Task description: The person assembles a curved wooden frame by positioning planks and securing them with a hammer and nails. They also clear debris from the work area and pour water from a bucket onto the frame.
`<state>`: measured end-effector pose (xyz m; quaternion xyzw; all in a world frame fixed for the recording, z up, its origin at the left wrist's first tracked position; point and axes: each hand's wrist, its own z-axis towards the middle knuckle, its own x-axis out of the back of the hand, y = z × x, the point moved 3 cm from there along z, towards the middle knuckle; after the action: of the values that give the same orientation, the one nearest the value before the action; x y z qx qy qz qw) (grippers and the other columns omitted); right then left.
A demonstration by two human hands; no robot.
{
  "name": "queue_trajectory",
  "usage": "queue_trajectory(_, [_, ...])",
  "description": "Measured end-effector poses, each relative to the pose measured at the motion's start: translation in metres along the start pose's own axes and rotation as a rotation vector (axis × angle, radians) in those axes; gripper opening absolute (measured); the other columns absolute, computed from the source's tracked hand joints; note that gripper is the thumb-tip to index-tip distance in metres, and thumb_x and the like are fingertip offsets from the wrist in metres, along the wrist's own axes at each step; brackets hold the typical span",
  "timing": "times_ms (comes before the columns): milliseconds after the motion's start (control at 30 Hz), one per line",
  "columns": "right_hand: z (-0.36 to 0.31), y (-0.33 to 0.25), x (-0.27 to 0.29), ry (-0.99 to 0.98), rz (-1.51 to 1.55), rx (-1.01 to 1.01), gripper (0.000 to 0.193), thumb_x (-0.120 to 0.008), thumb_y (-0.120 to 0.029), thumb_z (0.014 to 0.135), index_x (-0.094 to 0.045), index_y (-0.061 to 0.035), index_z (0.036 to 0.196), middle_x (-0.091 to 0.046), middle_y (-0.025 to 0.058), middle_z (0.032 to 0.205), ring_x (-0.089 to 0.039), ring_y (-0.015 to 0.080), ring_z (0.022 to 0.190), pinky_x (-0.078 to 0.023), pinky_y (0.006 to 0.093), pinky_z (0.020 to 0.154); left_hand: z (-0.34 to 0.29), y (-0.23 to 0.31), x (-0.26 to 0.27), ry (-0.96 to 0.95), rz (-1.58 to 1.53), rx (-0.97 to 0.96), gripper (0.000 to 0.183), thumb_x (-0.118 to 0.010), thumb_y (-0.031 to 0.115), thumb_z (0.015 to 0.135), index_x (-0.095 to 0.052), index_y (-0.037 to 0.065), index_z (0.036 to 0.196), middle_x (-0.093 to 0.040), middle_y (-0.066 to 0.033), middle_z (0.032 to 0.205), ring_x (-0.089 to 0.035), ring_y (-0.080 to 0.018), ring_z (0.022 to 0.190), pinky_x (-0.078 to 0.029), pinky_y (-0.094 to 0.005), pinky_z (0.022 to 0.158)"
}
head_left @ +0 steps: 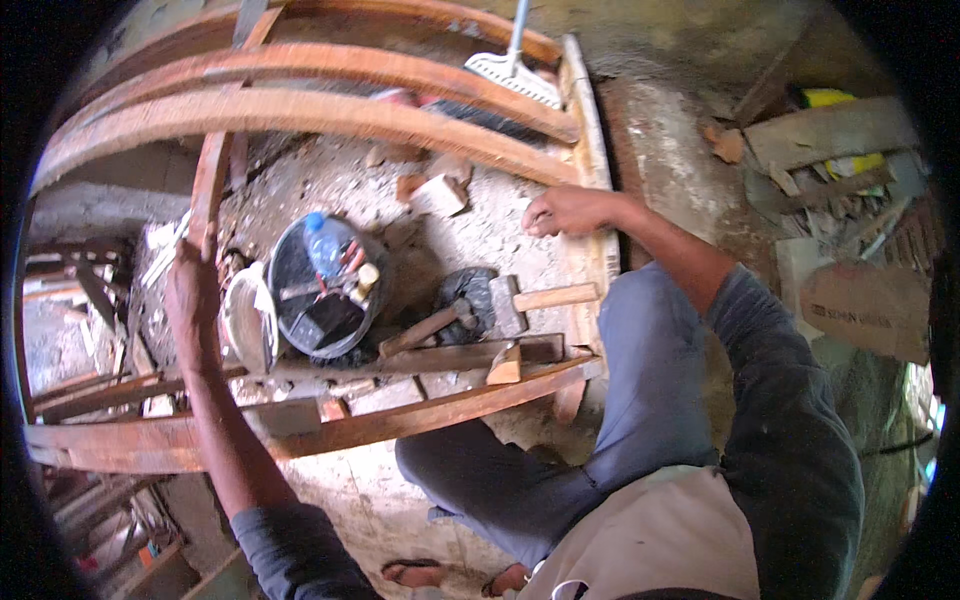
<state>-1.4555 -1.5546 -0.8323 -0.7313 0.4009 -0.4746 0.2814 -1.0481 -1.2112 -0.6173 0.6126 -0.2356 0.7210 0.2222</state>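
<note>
My left hand (190, 285) reaches inside the wooden frame, its fingers closed round the lower end of an upright wooden slat (208, 185). On the right, my right hand (568, 212) is at the inner side of the pale end board (590, 150). Its fingers are curled together; whatever they pinch, if anything, is too small to make out. Two long curved rails (330, 115) cross the far part of the frame, and a near rail (440, 408) runs in front of my knees. A hammer (432, 328) and a mallet with a pale handle (555, 297) lie inside the frame.
A dark bucket (372, 325) holds a plastic bottle (328, 243) and small items, with a white bucket (245, 310) beside it. Wood blocks (440, 195) and rubble litter the floor. A white broom head (510, 75) rests at the far rails. Scrap wood (840, 140) is piled at right.
</note>
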Motion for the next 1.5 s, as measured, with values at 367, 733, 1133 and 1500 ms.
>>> queue_trajectory(367, [0.185, -0.001, -0.048, 0.525, -0.36, -0.326, 0.073, -0.076, -0.039, 0.089, -0.047, -0.0015, 0.146, -0.055, 0.0257, 0.144, -0.052, 0.042, 0.134, -0.041, 0.047, 0.115, -0.014, 0.026, 0.023, -0.021, -0.057, 0.101, 0.069, -0.049, 0.063, 0.1, -0.064, -0.002, 0.119, -0.069, -0.034, 0.107, -0.067, -0.0504, 0.103, -0.052, -0.0562, 0.087])
queue_trajectory(733, [0.268, 0.042, -0.065, 0.449, -0.233, -0.338, 0.047, -0.083, -0.034, 0.078, -0.075, 0.0046, 0.105, -0.076, 0.0234, 0.099, -0.074, 0.037, 0.096, -0.055, 0.043, 0.09, -0.013, 0.023, 0.018, 0.03, -0.028, 0.069, 0.07, -0.05, 0.063, 0.101, -0.065, -0.005, 0.108, -0.07, -0.0327, 0.097, -0.069, -0.0478, 0.099, -0.053, -0.0543, 0.086])
queue_trajectory(1133, [0.265, 0.053, -0.005, 0.58, -0.165, -0.328, 0.084, -0.079, -0.05, 0.081, -0.051, 0.0001, 0.143, -0.058, 0.0229, 0.142, -0.056, 0.0356, 0.131, -0.043, 0.0413, 0.111, -0.01, 0.017, 0.015, -0.01, 0.002, 0.12, 0.072, -0.049, 0.065, 0.1, -0.065, -0.004, 0.111, -0.07, -0.032, 0.101, -0.068, -0.0483, 0.101, -0.052, -0.0537, 0.087])
queue_trajectory(1500, [0.267, 0.065, -0.017, 0.272, 0.554, -0.415, 0.102, -0.088, -0.051, 0.072, -0.047, 0.0075, 0.145, -0.053, 0.0242, 0.149, -0.055, 0.0309, 0.135, -0.043, 0.0379, 0.111, -0.004, 0.01, 0.012, -0.035, -0.001, 0.118, 0.077, -0.049, 0.069, 0.097, -0.064, -0.004, 0.115, -0.07, -0.0305, 0.102, -0.069, -0.0442, 0.1, -0.051, -0.0519, 0.09])
